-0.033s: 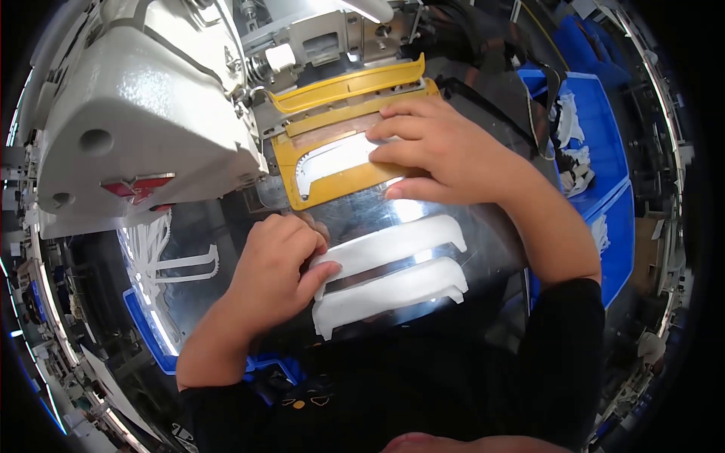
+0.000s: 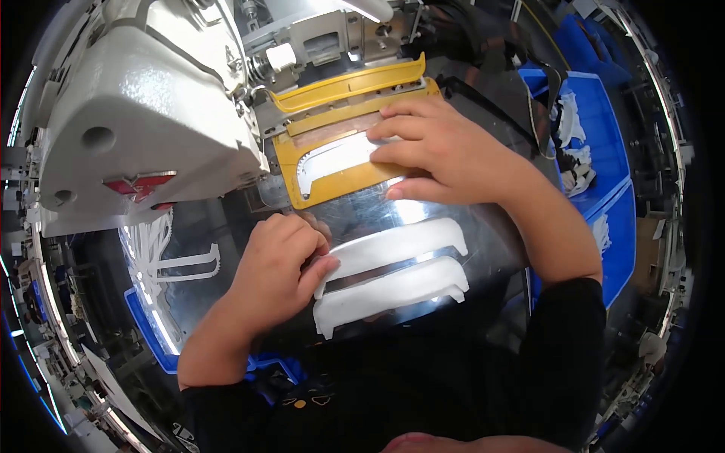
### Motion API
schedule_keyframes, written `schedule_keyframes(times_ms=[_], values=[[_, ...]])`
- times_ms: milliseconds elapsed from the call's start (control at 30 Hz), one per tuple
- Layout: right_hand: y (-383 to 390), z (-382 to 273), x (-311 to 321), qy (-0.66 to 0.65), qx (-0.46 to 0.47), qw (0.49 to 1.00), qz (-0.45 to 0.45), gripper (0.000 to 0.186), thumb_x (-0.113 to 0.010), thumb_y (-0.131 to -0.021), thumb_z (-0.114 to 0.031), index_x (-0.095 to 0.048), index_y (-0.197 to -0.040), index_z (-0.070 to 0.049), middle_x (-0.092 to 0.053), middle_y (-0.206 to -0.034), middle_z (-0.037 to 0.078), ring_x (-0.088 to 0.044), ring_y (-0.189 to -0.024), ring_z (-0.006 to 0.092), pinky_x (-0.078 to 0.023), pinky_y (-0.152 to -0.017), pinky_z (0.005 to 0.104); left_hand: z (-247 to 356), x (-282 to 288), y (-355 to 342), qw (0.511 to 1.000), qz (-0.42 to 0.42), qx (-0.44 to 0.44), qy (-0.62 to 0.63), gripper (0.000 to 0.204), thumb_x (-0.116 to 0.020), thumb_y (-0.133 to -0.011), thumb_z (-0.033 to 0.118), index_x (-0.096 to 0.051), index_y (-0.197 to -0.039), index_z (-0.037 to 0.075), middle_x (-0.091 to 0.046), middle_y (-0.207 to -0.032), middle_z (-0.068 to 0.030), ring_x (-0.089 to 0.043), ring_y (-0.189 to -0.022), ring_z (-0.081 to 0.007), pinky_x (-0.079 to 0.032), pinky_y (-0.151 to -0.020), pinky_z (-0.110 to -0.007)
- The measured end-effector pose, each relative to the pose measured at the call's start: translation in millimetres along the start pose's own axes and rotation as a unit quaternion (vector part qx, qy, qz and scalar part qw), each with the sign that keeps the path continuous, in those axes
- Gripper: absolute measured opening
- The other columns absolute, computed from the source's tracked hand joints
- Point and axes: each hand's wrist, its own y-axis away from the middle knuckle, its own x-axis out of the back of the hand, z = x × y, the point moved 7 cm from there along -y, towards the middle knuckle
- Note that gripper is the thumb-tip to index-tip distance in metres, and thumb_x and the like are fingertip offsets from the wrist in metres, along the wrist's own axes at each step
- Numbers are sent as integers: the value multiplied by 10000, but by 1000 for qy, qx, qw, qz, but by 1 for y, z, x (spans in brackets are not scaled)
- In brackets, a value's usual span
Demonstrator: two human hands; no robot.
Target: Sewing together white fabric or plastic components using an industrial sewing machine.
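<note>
White curved piece (image 2: pixel 336 157) in the yellow frame (image 2: pixel 332 186): that is where the work is, toward the far side of the table (image 2: pixel 491 245). Its long axis runs left to right, the right end angled slightly toward the far edge, and its left end hooks down toward the near edge, with small teeth along the bend. Over its right part lies the right hand (image 2: pixel 442 151), grip apart, fingers spread with their tips on the piece and the thumb lower, by the frame's near border.

Closer to the near edge lie two loose white pieces, an upper one (image 2: pixel 400 243) and a lower one (image 2: pixel 393 291), nearly parallel, their ends turned toward the person. At the upper one's left end is the left hand (image 2: pixel 283 260), fingers curled; I cannot tell whether its grip pinches anything.

The table is dark and glossy, with bright lamp reflections. A yellow flap (image 2: pixel 351 84) stands behind the frame, and a big white machine (image 2: pixel 143 106) looms to the left. Beyond the left edge, white strips (image 2: pixel 147 253) hang bunched near a blue tray (image 2: pixel 143 321); past the right edge, blue bins (image 2: pixel 615 147) hold pale scraps (image 2: pixel 570 124).
</note>
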Motion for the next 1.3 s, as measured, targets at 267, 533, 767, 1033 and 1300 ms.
schedule_keyframes(times_ms=[267,533,767,1033,1300], values=[[-1,-33,-7,-176,29,982,-68,440,-860,-911,-317,-755,-1263,-75,-737,-1267,114,-615,-1337,362,-479,-1141,480,4,-2,-4,997,47,-40,-44,195,-832,-911,198,-673,-905,84,-653,-918,-77,-624,-903,-306,-476,-844,-428],[-5,-52,-9,-343,-15,931,-123,523,-865,-893,-208,-703,-1372,-77,-736,-1160,113,-688,-1156,292,-532,-1038,447,19,12,1,983,148,-106,-10,169,-866,-900,172,-726,-910,79,-691,-889,-88,-645,-800,-315,-520,-721,-390],[12,-24,7,-328,-63,924,-185,270,-828,-901,-190,-770,-1119,-40,-737,-919,89,-713,-890,260,-551,-776,399,-8,11,22,942,142,76,296,85,-782,-1009,76,-713,-996,29,-724,-927,-66,-657,-767,-144,-516,-719,-275],[26,10,25,-412,-170,874,-193,264,-761,-1022,-275,-757,-958,-19,-670,-756,24,-630,-725,114,-480,-652,307,-18,37,14,965,162,-29,207,181,-545,-1039,-51,-706,-1119,-22,-712,-1049,-128,-672,-938,-194,-520,-850,-303],[29,64,17,-238,-337,911,-20,374,-793,-998,-306,-724,-832,22,-618,-684,67,-576,-635,142,-471,-631,330,-33,14,-8,960,154,104,212,310,-558,-1072,32,-700,-1342,-23,-654,-1283,-116,-626,-1072,-151,-533,-968,-313]])
